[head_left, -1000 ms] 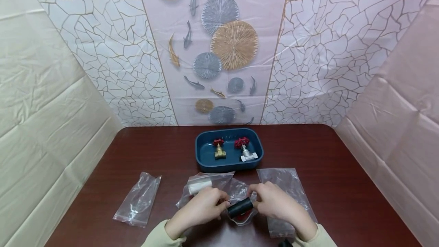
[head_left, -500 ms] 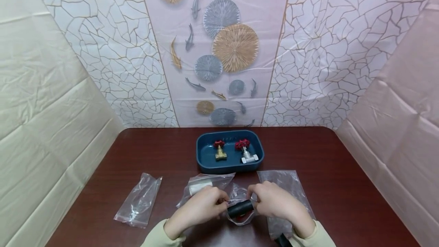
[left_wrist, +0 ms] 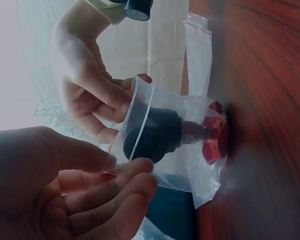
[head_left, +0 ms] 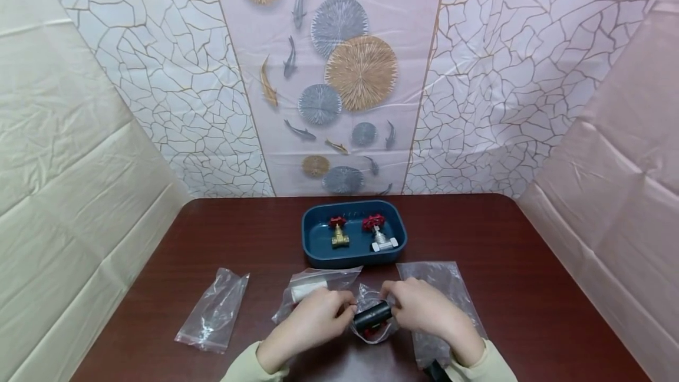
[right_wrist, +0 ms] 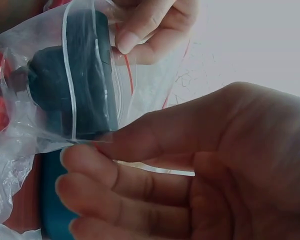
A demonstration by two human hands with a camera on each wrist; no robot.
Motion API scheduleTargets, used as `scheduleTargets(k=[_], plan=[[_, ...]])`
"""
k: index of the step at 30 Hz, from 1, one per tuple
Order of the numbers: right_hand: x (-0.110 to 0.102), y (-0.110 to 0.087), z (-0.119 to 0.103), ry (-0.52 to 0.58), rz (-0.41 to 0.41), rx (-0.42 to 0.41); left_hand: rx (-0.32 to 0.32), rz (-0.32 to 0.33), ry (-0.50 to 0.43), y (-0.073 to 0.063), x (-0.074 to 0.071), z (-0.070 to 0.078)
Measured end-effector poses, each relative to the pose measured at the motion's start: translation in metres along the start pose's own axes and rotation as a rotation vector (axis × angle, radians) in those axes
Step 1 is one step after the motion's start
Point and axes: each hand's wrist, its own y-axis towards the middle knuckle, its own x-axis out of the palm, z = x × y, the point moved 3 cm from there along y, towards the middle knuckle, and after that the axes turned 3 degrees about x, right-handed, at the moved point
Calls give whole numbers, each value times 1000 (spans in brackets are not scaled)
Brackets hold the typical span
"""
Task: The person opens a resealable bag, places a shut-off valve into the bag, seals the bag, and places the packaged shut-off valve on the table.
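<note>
A black valve (head_left: 372, 316) with a red handwheel (left_wrist: 216, 135) is inside a clear zip bag (left_wrist: 202, 182), handwheel down toward the table and black body up by the bag's mouth. My left hand (head_left: 317, 318) pinches one side of the bag's mouth between thumb and fingers. Across from it, my right hand (head_left: 424, 311) pinches the other side near the zip strip. In the right wrist view, the black body (right_wrist: 87, 75) shows through the plastic, just below the mouth. Part of the handwheel is hidden beneath the body in the head view.
Behind the hands stands a blue tray (head_left: 355, 263) with a brass valve (head_left: 339, 237) and a silver valve (head_left: 384, 243), both with red handwheels. A bag with a white cylindrical part (head_left: 309, 290) lies before it. Flat clear bags lie at the left (head_left: 214, 311) and right (head_left: 437, 276).
The black valve has shifted slightly up between the hands and more of the red handwheel shows under it. Both hands stay at the bag's mouth, nearly in place.
</note>
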Motion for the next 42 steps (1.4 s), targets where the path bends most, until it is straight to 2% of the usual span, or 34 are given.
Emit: scheduleTargets(k=[6, 14, 26, 32, 42], plan=[[2, 0, 1, -14, -7, -32, -24, -41, -52, -2, 3, 2], [1, 0, 3, 7, -48, 2, -7, -16, -17, -2, 3, 4], [-12, -9, -1, 27, -50, 7, -62, -11, -178, -1, -6, 4], [-20, -15, -5, 34, -33, 3, -63, 5, -169, -3, -15, 7], [-29, -19, -8, 77, 19, -41, -4, 96, -139, -7, -28, 10]])
